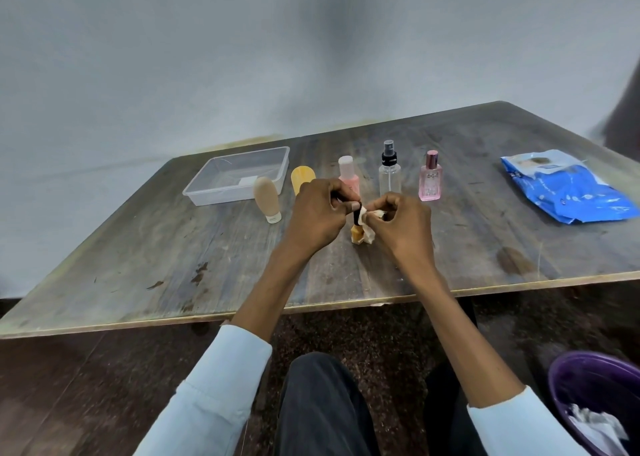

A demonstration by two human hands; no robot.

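Both bare forearms reach forward out of pale blue sleeves (221,386) and draw together over the counter (138,248), so that the two hands meet close in front of the body. The left hand (318,215) is curled with its back turned up, thumb and forefinger pinching a slim dark applicator (356,215). The right hand (403,225) is curled too, its fingertips pinching a crumpled white tissue (367,217) just beside the left hand's fingertips.
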